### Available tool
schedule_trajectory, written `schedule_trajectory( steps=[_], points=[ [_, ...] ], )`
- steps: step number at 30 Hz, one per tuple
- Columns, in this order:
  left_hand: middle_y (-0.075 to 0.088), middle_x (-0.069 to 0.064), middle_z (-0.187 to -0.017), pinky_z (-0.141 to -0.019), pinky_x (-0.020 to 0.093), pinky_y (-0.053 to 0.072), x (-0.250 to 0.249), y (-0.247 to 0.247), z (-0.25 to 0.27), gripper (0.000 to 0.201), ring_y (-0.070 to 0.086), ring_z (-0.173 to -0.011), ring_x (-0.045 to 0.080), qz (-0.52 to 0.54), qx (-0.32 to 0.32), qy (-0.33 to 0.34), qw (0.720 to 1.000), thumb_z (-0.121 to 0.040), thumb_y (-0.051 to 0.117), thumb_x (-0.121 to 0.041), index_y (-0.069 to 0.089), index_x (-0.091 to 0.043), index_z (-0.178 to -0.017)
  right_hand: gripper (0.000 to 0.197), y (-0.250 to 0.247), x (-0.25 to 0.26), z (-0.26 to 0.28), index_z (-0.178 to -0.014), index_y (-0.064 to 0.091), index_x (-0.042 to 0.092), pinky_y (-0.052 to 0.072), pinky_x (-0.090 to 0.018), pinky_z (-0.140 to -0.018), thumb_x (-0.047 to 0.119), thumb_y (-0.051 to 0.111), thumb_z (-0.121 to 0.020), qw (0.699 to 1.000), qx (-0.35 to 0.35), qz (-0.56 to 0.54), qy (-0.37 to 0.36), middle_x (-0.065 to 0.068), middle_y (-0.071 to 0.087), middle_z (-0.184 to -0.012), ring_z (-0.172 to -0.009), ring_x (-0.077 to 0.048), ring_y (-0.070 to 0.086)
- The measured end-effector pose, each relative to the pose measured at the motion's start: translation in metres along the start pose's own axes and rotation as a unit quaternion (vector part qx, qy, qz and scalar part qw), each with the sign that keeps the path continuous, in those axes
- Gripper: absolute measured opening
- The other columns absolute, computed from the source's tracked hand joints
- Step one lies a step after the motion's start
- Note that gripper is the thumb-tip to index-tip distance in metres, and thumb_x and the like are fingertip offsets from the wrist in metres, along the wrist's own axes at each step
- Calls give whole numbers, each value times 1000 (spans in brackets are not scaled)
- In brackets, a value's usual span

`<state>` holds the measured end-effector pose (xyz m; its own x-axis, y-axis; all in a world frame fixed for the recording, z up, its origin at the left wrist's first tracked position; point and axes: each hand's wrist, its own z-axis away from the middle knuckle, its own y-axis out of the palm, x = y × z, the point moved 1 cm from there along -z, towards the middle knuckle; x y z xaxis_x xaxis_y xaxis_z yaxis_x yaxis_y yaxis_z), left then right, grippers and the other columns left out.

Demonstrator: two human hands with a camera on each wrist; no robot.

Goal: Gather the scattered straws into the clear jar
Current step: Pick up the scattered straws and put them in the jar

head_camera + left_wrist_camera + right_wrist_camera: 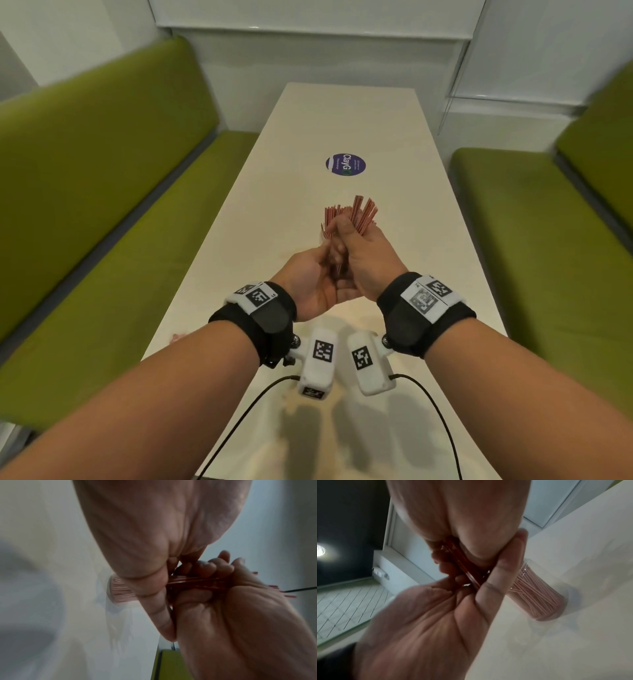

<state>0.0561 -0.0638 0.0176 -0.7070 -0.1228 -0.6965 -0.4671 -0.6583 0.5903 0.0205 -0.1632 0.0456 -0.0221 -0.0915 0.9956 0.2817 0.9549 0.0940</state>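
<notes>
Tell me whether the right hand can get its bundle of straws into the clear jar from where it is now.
Probably yes. The right hand grips the straws just above the clear jar, whose mouth is hidden; only the left hand, also on the bundle, crowds the way.

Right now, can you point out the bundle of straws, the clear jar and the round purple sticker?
bundle of straws (363, 212): head view, on the fanned red-striped ends above the hands.
clear jar (539, 595): right wrist view, on its see-through wall, straws inside.
round purple sticker (345, 164): head view, on its middle.
</notes>
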Motion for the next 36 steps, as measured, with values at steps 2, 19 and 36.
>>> schedule_trajectory(
  steps=[2, 19, 36],
  points=[
    [68, 18, -90, -81, 45, 54, -6, -4, 0, 61, 69, -80, 33, -52, -14, -18, 998, -101, 21, -50, 59, -3, -108, 34, -5, 3, -12, -84, 55, 10, 36, -27, -51, 36, 41, -101, 999, -33, -15, -1, 10, 39, -47, -44, -10, 36],
    [49, -5, -115, -85, 27, 42, -34, -41, -52, 75, 48, -102, 11, -542, -146, 164, 811, -76, 78, -30, 37, -15, -137, 20, -12, 7, -88, -92, 59, 15, 51, -33, -73, 9, 42, -99, 994, -100, 33, -24, 0, 55, -70, -63, -15, 55],
    [58, -1, -121, -88, 32, 49, -33, -38, -54, 55, 58, -106, 18, -564, -136, 169, 797, -81, 70, -27, 47, -18, -129, 27, -18, 0, -96, -98, 63, 14, 49, -33, -90, 12, 36, -101, 987, -69, 136, -46, 0, 67, -89, -88, -16, 60]
  ],
)
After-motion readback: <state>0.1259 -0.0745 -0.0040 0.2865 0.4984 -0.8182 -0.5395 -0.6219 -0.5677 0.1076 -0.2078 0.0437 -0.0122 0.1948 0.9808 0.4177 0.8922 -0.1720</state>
